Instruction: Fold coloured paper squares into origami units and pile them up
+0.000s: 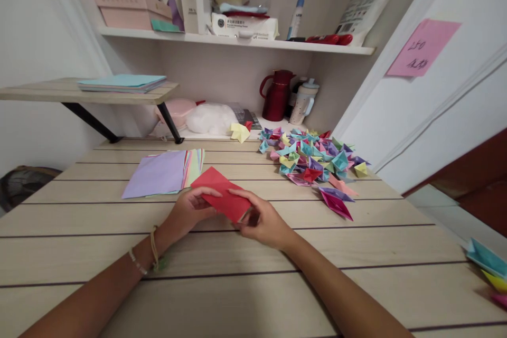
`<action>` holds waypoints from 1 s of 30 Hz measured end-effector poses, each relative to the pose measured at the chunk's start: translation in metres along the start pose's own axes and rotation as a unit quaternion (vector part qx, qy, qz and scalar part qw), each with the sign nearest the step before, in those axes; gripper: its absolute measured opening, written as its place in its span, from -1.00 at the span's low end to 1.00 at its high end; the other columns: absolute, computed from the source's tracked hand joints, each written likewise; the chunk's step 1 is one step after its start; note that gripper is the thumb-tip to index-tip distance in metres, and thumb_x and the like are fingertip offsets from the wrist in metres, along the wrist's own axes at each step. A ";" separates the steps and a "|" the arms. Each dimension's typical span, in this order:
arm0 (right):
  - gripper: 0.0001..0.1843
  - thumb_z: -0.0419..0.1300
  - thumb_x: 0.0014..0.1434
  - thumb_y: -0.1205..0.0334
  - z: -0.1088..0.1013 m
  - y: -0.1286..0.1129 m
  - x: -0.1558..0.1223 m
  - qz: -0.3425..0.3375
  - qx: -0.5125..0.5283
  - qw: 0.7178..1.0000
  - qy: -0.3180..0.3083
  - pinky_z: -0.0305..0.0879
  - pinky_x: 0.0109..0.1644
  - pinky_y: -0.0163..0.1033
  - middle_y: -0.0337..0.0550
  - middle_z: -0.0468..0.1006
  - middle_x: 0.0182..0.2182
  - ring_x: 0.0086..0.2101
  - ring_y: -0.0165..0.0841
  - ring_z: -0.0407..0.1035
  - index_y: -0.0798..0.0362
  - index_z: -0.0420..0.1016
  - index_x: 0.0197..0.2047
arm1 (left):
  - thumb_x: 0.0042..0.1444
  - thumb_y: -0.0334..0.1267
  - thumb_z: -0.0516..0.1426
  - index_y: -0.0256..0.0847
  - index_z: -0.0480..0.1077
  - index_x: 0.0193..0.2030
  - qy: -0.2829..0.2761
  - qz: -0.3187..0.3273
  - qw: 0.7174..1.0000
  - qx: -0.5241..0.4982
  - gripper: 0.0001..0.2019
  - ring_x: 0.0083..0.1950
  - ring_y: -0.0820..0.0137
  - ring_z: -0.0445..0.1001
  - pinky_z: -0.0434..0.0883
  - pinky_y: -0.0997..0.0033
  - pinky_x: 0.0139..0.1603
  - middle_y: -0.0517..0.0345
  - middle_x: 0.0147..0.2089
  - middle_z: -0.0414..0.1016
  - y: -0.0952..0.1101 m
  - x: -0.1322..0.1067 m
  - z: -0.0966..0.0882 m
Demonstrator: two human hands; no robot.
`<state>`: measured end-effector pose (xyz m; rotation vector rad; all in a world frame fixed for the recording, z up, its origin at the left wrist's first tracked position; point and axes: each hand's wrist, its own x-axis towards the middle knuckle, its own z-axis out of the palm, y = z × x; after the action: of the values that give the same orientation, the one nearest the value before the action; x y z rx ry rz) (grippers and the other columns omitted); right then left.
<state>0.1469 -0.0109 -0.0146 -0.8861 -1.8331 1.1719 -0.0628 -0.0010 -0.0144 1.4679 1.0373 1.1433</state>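
A red sheet of origami paper [219, 186], partly folded, is held just above the slatted wooden table between my two hands. My left hand [195, 206] pinches its left edge, thumb on top. At the lower right corner, my right hand [267, 219] grips the paper with its fingers curled underneath, partly hidden. Left of the hands lies a stack of coloured paper [156, 173] with a lilac sheet on top. To the right, a large heap of folded paper boats [311, 153] in many colours covers the table's back right.
A raised wooden shelf [51, 90] on black legs holds blue paper [122, 81]. Behind stand a dark red jug [278, 95] and a pale tumbler [304, 103]. A yellow folded paper [240, 132] lies at the back. More boats [487, 257] sit at the right edge.
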 end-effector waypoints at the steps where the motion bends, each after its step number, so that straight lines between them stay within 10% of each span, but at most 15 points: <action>1: -0.31 0.24 -0.17 0.41 -0.001 0.000 0.001 -0.007 -0.002 1.000 0.007 0.25 -0.49 -0.39 -0.21 0.49 -0.25 -0.56 -0.51 0.27 -0.12 0.30 0.09 | -0.23 -0.33 0.29 -0.23 0.44 -0.30 0.005 0.004 1.000 0.003 -0.73 -0.27 0.36 0.50 0.47 0.38 -0.24 0.10 -0.25 0.54 0.001 0.000 0.000; 9: -0.81 0.20 0.02 0.12 -0.001 -0.001 0.007 -0.010 0.022 0.994 0.109 0.26 -0.37 -0.32 -0.16 0.50 -0.44 -0.41 -0.37 0.36 0.04 0.56 -0.46 | -0.20 -0.25 0.28 -0.21 0.47 -0.44 0.016 0.022 0.995 0.100 -0.85 -0.36 0.38 0.47 0.42 0.42 -0.30 0.14 -0.41 0.53 0.000 -0.003 0.002; 15: -0.49 0.27 -0.07 0.09 0.005 0.007 0.007 0.068 0.131 0.981 0.125 0.18 -0.48 -0.37 -0.30 0.47 -0.56 -0.57 -0.47 0.28 0.04 0.40 -0.02 | -0.14 -0.28 0.26 -0.19 0.30 -0.21 0.038 0.032 0.998 0.023 -0.68 -0.26 0.37 0.49 0.42 0.38 -0.22 0.13 -0.28 0.52 0.004 -0.007 0.011; 19: -0.73 0.23 -0.03 0.06 0.005 0.008 0.007 0.045 0.069 0.992 0.099 0.16 -0.47 -0.36 -0.19 0.50 -0.44 -0.51 -0.45 0.28 0.06 0.54 -0.31 | -0.09 -0.29 0.23 -0.10 0.03 0.10 0.072 0.028 0.995 -0.058 -0.38 -0.23 0.39 0.51 0.41 0.33 -0.15 0.14 -0.24 0.52 0.010 -0.006 0.016; 26: -0.78 0.24 -0.05 0.06 0.001 0.008 0.008 0.021 -0.014 0.989 0.145 0.05 -0.53 -0.37 -0.31 0.19 -0.64 -0.58 -0.48 0.07 0.03 0.56 -0.42 | 0.07 -0.11 0.08 -0.25 0.39 -0.32 -0.039 -0.080 0.996 -0.003 -0.78 -0.54 0.40 0.47 0.43 0.43 -0.47 0.14 -0.51 0.52 0.007 -0.006 0.011; 30: -0.64 0.22 -0.02 0.11 0.005 0.006 0.006 0.052 0.055 0.993 0.087 0.00 -0.58 -0.41 -0.37 0.23 -0.67 -0.64 -0.53 0.02 0.04 0.48 -0.13 | 0.02 -0.13 0.13 -0.21 0.49 -0.29 -0.026 -0.056 0.998 0.023 -0.77 -0.24 0.25 0.54 0.45 0.27 -0.17 0.08 -0.30 0.59 0.006 -0.005 0.008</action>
<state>0.1413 -0.0058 -0.0206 -0.9984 -1.5838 1.2077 -0.0555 -0.0088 -0.0101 1.4496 1.1032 1.0034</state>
